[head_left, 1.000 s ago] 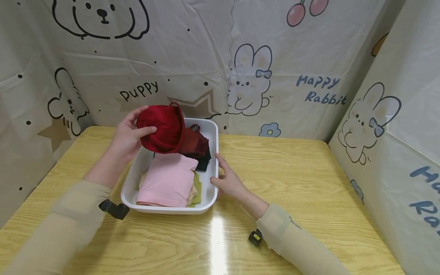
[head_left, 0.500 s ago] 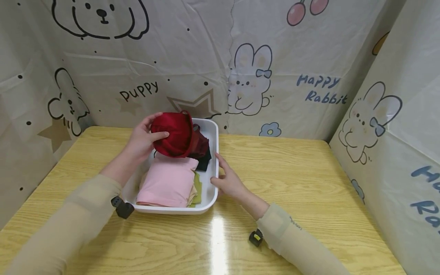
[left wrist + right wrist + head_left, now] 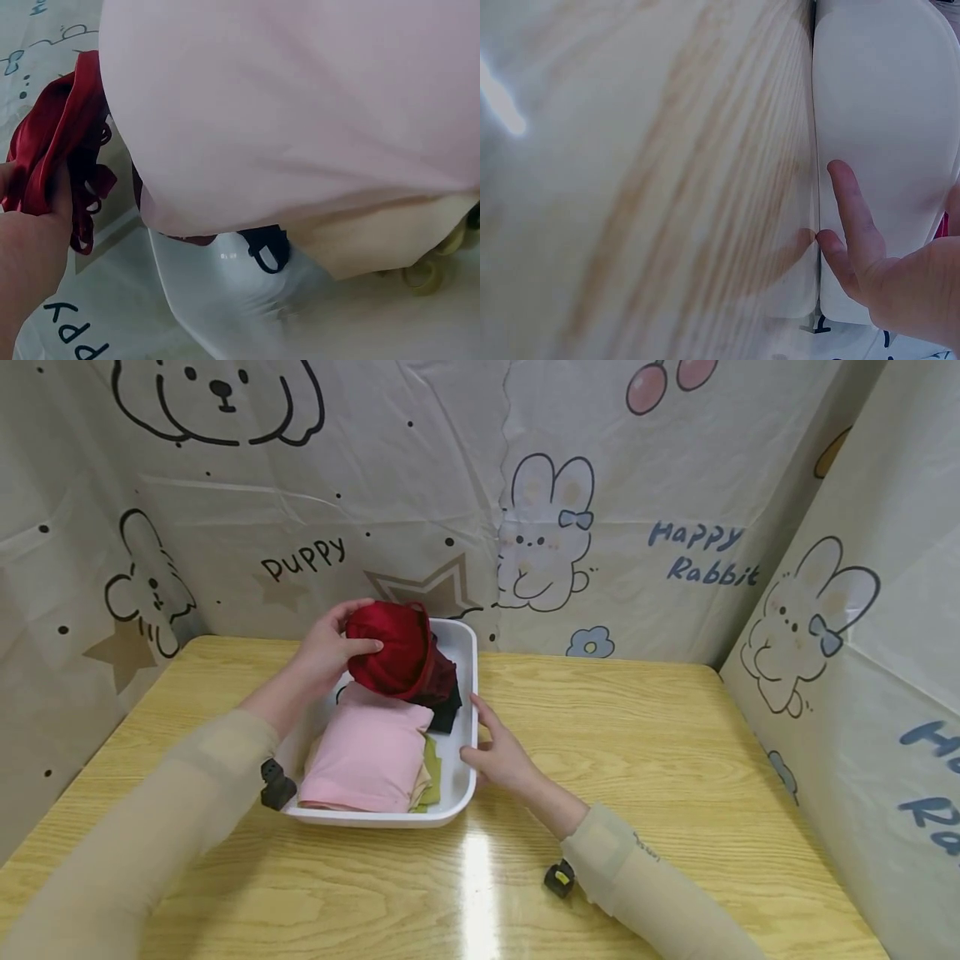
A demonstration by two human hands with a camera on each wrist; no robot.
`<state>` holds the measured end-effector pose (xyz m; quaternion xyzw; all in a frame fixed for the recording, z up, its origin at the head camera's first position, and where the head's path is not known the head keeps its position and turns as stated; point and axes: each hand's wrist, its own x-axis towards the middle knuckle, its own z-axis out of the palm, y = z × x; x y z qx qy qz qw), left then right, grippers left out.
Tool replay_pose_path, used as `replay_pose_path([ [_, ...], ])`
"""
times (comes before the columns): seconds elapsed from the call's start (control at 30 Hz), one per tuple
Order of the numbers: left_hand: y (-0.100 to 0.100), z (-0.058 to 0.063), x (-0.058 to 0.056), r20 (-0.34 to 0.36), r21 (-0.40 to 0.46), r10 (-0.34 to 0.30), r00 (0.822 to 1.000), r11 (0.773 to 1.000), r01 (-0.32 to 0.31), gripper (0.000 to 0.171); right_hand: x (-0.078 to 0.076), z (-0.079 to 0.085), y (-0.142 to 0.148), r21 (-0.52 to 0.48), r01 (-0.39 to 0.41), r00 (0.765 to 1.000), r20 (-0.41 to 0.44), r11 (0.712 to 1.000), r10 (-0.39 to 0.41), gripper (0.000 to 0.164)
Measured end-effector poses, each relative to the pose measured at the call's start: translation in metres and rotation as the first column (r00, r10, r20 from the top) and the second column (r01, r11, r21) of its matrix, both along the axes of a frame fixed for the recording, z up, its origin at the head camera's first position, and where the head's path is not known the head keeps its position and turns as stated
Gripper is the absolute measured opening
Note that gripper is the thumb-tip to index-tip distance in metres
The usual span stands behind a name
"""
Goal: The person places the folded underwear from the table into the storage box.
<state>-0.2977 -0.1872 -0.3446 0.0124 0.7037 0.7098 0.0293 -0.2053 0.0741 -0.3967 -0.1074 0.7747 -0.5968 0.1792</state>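
My left hand [image 3: 322,647] grips a folded red bra [image 3: 390,647], thumb on its near face, over the back part of the white storage box [image 3: 467,643]. Strap loops hang from the bra [image 3: 45,142] in the left wrist view. Below and beside it lie a dark red garment [image 3: 444,681] and a black one [image 3: 447,717], partly covered. Folded pink cloth [image 3: 367,752] fills the box's front left. My right hand [image 3: 502,756] holds the box's right wall; its thumb reaches over the rim and its fingers [image 3: 853,206] lie straight along the outside.
Beige cloth [image 3: 420,781] and an olive piece [image 3: 431,772] show under the pink cloth's right side. The box stands on a wooden table [image 3: 637,760] near the printed back curtain [image 3: 420,485]. Another curtain [image 3: 862,693] borders the right side.
My left hand has carried the red bra to the right, slightly lower than at first, over the dark red garment. My right hand and the box have stayed in place.
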Motion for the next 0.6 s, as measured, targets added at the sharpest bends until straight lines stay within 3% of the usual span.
replay_pose_path([
  [0.3, 0.008, -0.003, -0.014, 0.031, -0.048, -0.075, 0.997, 0.996, 0.076, 0.068, 0.000, 0.002, 0.001, 0.011, 0.004, 1.000, 0.002, 1.000, -0.004, 0.086],
  [0.6, 0.009, -0.012, -0.025, 0.055, -0.088, -0.084, 0.995, 0.992, 0.089, 0.068, 0.000, 0.001, 0.001, 0.010, -0.006, 1.000, -0.003, 1.000, 0.006, 0.086],
])
